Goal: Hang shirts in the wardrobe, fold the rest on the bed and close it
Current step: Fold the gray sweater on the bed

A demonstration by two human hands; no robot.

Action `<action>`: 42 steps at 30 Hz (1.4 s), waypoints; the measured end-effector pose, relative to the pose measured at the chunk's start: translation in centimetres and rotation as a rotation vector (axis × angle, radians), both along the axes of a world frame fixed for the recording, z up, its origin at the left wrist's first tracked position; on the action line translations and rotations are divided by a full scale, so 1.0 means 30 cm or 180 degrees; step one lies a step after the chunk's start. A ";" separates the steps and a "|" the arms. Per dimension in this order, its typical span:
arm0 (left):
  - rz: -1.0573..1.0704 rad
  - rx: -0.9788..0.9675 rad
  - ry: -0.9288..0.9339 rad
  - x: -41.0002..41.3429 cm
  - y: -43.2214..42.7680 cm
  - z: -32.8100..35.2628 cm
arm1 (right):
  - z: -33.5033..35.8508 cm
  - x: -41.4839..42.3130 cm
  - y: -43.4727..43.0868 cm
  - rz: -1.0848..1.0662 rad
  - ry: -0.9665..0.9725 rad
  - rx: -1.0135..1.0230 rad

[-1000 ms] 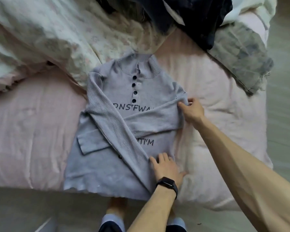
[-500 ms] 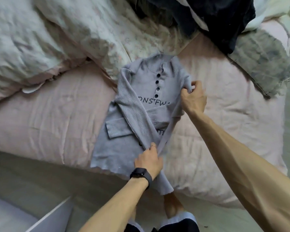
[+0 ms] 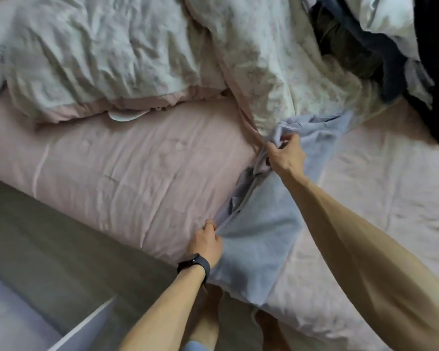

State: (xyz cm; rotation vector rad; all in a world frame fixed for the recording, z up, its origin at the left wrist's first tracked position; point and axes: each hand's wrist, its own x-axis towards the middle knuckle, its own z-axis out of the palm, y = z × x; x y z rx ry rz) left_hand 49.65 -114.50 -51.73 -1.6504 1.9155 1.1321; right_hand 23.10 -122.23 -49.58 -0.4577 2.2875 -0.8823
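A light grey knit top [image 3: 261, 231] lies folded lengthwise on the pink bed sheet [image 3: 142, 168], its plain back upward and its hem hanging over the bed's edge. My left hand [image 3: 208, 243], with a black watch on the wrist, pinches the folded edge near the hem. My right hand [image 3: 285, 158] grips the bunched fabric near the collar end. The buttons and the print are hidden inside the fold.
A crumpled white floral duvet [image 3: 112, 59] covers the far half of the bed. A pile of dark clothes [image 3: 365, 39] lies at the top right. The grey floor [image 3: 48, 244] and a white edge [image 3: 86, 323] are at the lower left. My bare feet stand by the bed.
Both hands have folded the top's right half over to the left, hiding the buttons and print. The view has swung left, so the top now lies right of centre.
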 end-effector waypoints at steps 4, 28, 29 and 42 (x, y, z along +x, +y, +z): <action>-0.0467 -0.0171 -0.0170 0.031 -0.014 -0.032 | -0.013 0.038 -0.023 0.0318 -0.0688 -0.0161; -0.0351 -0.0117 0.0113 -0.247 -0.339 -0.009 | -0.107 0.362 0.651 0.1306 0.1162 0.1162; -0.0367 -0.0151 0.0208 -0.258 -0.336 -0.005 | -0.110 0.358 0.652 0.1305 0.1173 0.1175; -0.3248 -0.1763 -0.0276 -0.530 -0.405 -0.047 | -0.167 0.124 0.518 0.1788 0.1832 0.0870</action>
